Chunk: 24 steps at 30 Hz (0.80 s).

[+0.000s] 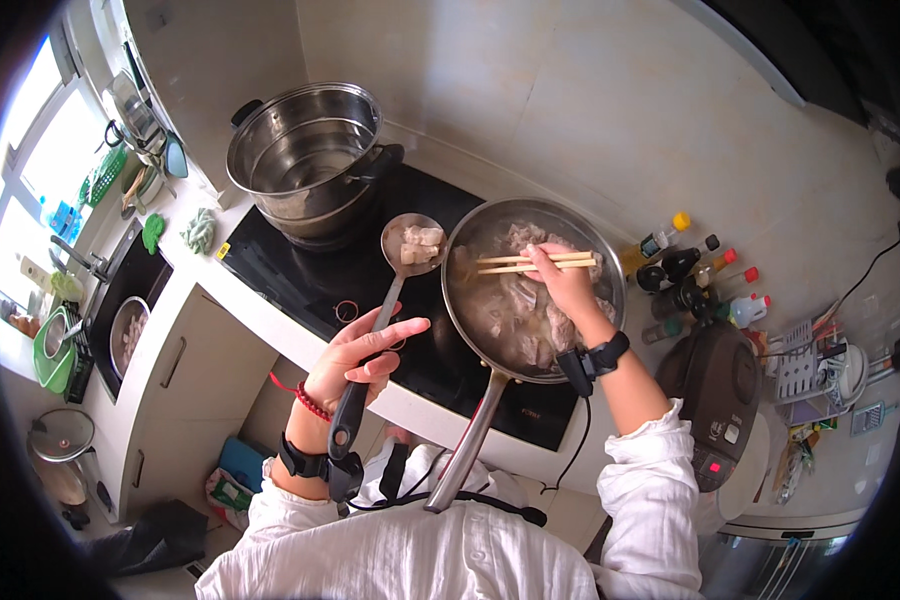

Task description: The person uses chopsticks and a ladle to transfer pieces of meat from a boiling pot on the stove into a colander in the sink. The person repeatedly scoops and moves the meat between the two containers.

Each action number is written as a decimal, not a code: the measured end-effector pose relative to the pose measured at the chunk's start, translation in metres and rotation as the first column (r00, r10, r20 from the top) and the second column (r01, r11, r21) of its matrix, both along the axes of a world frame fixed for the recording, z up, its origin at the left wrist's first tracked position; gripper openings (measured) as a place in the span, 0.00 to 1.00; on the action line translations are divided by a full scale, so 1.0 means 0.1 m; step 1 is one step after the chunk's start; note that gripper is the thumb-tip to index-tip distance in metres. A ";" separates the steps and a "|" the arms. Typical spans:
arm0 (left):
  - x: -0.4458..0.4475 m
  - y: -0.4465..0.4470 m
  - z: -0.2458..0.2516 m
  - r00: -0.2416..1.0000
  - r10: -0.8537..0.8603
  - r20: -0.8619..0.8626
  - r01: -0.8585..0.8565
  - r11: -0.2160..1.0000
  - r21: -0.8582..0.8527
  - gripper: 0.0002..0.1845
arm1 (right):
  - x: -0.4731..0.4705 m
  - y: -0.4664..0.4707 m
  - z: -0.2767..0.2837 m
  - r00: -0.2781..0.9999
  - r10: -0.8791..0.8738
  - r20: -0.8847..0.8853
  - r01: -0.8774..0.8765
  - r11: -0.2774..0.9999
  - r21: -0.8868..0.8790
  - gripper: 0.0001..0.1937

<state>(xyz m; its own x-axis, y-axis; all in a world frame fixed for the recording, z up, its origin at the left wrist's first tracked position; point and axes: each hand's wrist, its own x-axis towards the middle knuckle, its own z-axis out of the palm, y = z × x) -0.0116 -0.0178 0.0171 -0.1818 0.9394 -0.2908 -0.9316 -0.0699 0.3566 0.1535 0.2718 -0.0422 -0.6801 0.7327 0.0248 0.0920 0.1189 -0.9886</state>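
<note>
My left hand (pixel 360 356) grips a metal ladle (pixel 399 289) with a black handle. Pieces of pale meat (pixel 421 244) lie in its bowl, just left of the pan's rim. In my right hand (pixel 559 281) is a pair of wooden chopsticks (pixel 506 265), held flat above the pan. The frying pan (pixel 456 319) stands on the black cooktop (pixel 409 367) with its metal handle (pixel 469 442) towards me. Cloudy liquid and several chunks of greyish meat (pixel 521 296) fill it; my right hand hides some of them.
A tall steel pot (pixel 307 187) occupies the cooktop's far left. Several sauce bottles (pixel 664 240) and a brown rice cooker (pixel 712 397) stand to the right. At left, the sink (pixel 112 292) contains a bowl of meat (pixel 130 337). Cloths (pixel 199 231) lie near the corner.
</note>
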 end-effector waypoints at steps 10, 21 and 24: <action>-0.03 0.03 -0.01 1.000 -0.011 0.002 0.011 1.000 -0.008 0.17 | 0.53 -0.19 0.38 0.979 0.181 0.093 -0.190 0.978 0.091 0.11; -0.03 0.05 -0.02 0.999 -0.052 -0.017 0.052 0.999 0.013 0.20 | 0.45 -0.51 1.00 0.980 0.027 0.195 -0.147 0.757 0.637 0.06; -0.02 0.04 -0.01 0.999 -0.046 -0.025 0.046 0.999 0.007 0.20 | 0.40 -0.55 1.02 0.974 -0.014 0.226 -0.151 0.706 0.692 0.06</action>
